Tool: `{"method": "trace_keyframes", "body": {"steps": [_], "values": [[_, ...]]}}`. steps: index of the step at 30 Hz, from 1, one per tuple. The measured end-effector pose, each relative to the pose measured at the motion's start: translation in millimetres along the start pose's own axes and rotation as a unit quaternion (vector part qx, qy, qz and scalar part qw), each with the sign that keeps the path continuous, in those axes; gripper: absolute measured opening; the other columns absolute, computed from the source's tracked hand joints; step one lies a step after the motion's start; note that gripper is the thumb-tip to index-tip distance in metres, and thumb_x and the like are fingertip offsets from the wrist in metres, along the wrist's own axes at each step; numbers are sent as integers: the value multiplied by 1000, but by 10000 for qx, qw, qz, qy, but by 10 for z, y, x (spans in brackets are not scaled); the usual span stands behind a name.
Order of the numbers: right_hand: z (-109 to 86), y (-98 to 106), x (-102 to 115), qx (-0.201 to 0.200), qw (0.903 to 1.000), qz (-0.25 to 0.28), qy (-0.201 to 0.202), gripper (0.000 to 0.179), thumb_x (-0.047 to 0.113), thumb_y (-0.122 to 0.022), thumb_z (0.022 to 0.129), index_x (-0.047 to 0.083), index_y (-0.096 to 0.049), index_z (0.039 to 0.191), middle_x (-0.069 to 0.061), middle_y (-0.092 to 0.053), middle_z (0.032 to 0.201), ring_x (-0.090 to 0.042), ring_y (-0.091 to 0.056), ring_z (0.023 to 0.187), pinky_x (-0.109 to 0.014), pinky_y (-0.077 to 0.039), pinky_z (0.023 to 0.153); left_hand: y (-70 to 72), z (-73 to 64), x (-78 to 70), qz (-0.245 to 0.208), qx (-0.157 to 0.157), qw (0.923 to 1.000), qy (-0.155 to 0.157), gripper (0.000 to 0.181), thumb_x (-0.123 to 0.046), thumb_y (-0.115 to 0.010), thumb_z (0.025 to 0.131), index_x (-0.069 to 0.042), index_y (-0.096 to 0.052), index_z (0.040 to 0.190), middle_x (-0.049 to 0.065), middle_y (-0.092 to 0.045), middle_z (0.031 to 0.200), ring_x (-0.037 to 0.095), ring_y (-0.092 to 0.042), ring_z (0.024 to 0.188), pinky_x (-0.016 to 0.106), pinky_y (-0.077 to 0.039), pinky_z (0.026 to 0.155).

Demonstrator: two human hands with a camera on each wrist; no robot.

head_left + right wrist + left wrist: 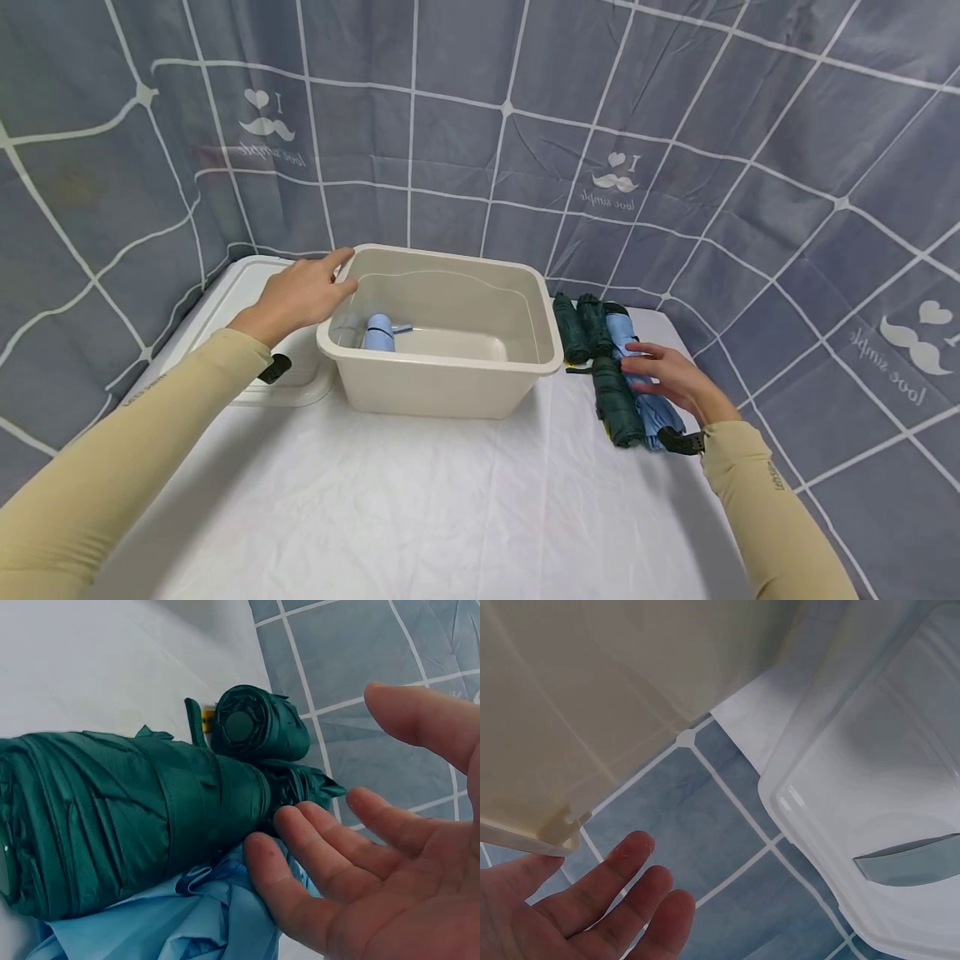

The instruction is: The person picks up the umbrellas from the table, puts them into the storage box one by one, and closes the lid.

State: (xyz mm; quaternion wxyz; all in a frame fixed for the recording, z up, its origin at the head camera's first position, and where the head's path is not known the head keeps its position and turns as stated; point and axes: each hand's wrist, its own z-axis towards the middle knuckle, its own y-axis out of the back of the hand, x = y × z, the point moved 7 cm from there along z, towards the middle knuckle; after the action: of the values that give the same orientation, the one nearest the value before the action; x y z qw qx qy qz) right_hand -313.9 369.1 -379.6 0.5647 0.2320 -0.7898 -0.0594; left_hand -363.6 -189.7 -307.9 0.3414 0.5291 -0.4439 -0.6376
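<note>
My left hand (303,293) rests at the left rim of a cream plastic bin (427,390), its thumb over the edge. In the left wrist view, the other fingers (656,889) spread loosely outside the bin wall. Inside the bin is a light blue cylinder (379,335) with a thin strip sticking out. My right hand (671,379) hovers with parted fingers over rolled-up umbrellas on the right. Nearest it are a dark green umbrella (142,817) and light blue umbrella fabric (232,922), which a fingertip overlaps in the right wrist view.
Two more green umbrellas (572,329) lie behind, right beside the bin's right end. A white lid (225,312) with a grey-green latch (911,861) lies left of the bin. White cloth (420,500) covers the table. Grey-blue checked curtains (450,150) enclose its back and sides.
</note>
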Motion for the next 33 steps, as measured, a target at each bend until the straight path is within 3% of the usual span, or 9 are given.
{"method": "trace_keyframes", "body": {"steps": [5, 9, 20, 29, 33], "values": [[-4, -49, 5, -28, 10000, 42, -30, 75, 27, -60, 102, -2, -20, 158, -28, -24, 160, -43, -32, 145, -58, -38, 111, 11, 4, 5, -31, -52, 10000, 3, 65, -43, -37, 101, -20, -27, 160, 19, -65, 126, 40, -63, 110, 59, -50, 71], [10, -93, 4, -44, 9999, 88, -142, 76, 26, -61, 101, -2, -20, 158, -27, -23, 161, -41, -29, 147, -58, -38, 111, 19, 8, 3, -31, -44, 10000, -14, 64, -44, -36, 101, -20, -26, 160, 19, -64, 127, 41, -62, 112, 60, -50, 72], [58, -107, -46, -287, 9989, -15, -370, 74, 32, -60, 101, -2, -25, 157, -26, -29, 159, -42, -28, 149, -54, -47, 103, -11, -6, 15, -47, -82, 10000, 4, 64, -43, -38, 101, -21, -28, 160, 18, -66, 125, 40, -62, 111, 59, -50, 71], [112, -89, -49, -378, 9971, -297, -581, 71, 34, -60, 101, -2, -30, 155, -18, -48, 146, -41, -39, 142, -51, -44, 108, -21, 29, -17, -85, -123, 9999, 69, 64, -43, -39, 100, -21, -29, 159, 18, -66, 124, 40, -63, 110, 59, -50, 71], [153, -96, -40, -362, 9972, -359, -554, 71, 32, -60, 101, -5, -31, 154, -24, -41, 152, -40, -40, 141, -50, -43, 109, -21, 28, -32, -98, -83, 9998, 125, 64, -44, -38, 101, -20, -28, 160, 19, -65, 125, 40, -63, 110, 59, -50, 71]]}}
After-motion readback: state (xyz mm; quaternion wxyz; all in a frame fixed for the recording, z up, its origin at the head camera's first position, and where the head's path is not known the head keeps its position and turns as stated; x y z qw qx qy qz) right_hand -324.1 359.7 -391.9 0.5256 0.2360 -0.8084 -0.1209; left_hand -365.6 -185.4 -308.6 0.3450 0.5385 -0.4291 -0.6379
